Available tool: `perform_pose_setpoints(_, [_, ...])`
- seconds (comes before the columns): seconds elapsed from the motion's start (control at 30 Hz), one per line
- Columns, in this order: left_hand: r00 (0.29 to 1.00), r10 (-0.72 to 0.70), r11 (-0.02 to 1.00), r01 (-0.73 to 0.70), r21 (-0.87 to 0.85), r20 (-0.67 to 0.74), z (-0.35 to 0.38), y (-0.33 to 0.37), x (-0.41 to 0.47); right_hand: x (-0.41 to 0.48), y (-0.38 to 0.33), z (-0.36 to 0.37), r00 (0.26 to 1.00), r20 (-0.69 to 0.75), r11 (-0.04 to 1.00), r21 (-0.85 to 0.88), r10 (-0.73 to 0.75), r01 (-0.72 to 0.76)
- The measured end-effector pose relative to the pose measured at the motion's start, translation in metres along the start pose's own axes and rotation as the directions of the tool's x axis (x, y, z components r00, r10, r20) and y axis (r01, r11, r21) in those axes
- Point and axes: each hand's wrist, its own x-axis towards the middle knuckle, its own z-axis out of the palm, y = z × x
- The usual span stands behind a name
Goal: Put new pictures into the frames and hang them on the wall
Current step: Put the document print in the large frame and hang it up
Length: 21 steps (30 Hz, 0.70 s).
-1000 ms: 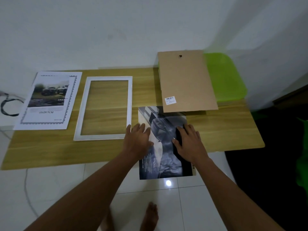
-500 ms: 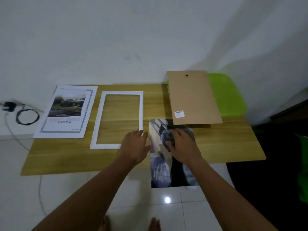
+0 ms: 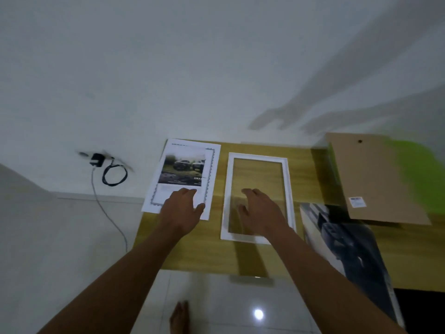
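The printed sheet (image 3: pixel 184 175) at the table's (image 3: pixel 214 256) left end shows cars in a patterned border, its lettering too blurred to read; the left hand (image 3: pixel 181 212) lies on its lower edge, fingers spread; the right hand (image 3: pixel 258 212), fingers loose, is over the empty white frame (image 3: pixel 258 197) just beside it; the brown backing board (image 3: pixel 375 177) carries a small white label (image 3: pixel 357 202), unreadable.

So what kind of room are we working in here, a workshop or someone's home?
Most likely a home, not a workshop: a low wooden table against a bare white wall, a glossy tiled floor, a charger and cable lying at the wall's base, and a bare foot below.
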Motion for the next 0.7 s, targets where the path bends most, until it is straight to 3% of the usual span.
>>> perform_pose_setpoints(0.27, [1.0,-0.006,0.997,0.004,-0.077,-0.028,-0.013,-0.11,0.073,0.094,-0.088,0.074,0.999,0.046,0.999,0.046,0.002,-0.004])
perform_pose_setpoints(0.47, [0.998,-0.039,0.994,0.034,-0.102,-0.047,0.001,-0.131,0.112,0.131,-0.105,0.107,0.997,0.081,0.991,-0.13,0.01,0.001])
perform_pose_setpoints(0.7, [0.985,-0.158,0.971,0.142,-0.195,-0.069,0.002,-0.138,0.13,0.138,-0.109,0.116,0.996,0.085,0.994,-0.11,0.028,-0.019])
